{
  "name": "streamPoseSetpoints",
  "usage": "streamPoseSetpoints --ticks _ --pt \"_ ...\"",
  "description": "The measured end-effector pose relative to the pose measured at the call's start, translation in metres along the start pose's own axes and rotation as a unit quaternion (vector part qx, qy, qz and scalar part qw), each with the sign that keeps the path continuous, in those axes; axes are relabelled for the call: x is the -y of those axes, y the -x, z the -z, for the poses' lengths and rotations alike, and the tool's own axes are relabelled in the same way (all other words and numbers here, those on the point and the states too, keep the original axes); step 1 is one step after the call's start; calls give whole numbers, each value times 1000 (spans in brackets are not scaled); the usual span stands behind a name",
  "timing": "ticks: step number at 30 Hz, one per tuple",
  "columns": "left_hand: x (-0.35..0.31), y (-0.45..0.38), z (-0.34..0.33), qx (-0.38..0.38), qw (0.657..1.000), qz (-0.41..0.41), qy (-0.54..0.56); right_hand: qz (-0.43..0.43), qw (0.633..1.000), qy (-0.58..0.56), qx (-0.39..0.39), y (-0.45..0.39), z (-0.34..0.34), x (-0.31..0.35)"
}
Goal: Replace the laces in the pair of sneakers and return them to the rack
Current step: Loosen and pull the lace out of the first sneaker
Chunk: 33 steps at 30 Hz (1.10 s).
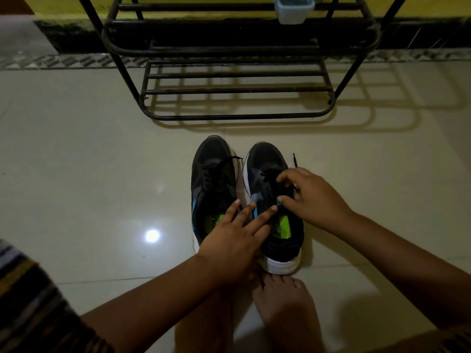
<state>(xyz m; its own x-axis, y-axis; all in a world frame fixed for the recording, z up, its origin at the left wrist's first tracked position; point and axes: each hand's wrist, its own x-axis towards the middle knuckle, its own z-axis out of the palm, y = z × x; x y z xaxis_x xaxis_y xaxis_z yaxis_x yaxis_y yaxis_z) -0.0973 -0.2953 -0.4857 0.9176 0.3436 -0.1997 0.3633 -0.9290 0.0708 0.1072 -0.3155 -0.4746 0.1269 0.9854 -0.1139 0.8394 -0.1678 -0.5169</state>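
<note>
Two black sneakers with white soles stand side by side on the tiled floor, toes pointing at the rack. The left sneaker (212, 171) has its black lace threaded. My left hand (235, 235) lies with straight fingers across both shoe openings, fingertips touching the right sneaker (267, 159). My right hand (309, 197) is over the right sneaker's lacing with curled fingers, pinching the black lace (295, 160), whose loose end sticks up beside the shoe.
A black metal shoe rack (237, 91) stands just beyond the sneakers against a yellow wall. A pale plastic tub (293, 8) sits on an upper shelf. My bare foot (283, 301) rests right behind the right sneaker's heel. Glossy tile floor spreads to both sides.
</note>
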Motion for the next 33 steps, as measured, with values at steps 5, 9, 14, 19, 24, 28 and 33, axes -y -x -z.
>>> streamPoseSetpoints --ticks 5,9,14,19,24,28,33 --pt "-1 1 0 2 1000 6 19 -112 980 -167 -9 -1 -1 -11" --pt "-1 4 -5 4 1000 20 3 -184 933 -307 37 -1 0 -15" --pt "-3 6 -8 -12 999 31 -5 -224 891 -386 84 0 4 -20" --pt "-6 4 -7 -9 997 76 -6 -117 985 -129 2 0 -6 -12" --pt "-8 2 -10 -37 995 95 14 -52 998 9 -14 7 -7 1" --pt "-8 1 -12 -35 995 89 -6 -50 996 65 27 2 -7 7" --pt "-6 2 -4 0 997 75 -20 -69 995 55 54 -5 -3 13"
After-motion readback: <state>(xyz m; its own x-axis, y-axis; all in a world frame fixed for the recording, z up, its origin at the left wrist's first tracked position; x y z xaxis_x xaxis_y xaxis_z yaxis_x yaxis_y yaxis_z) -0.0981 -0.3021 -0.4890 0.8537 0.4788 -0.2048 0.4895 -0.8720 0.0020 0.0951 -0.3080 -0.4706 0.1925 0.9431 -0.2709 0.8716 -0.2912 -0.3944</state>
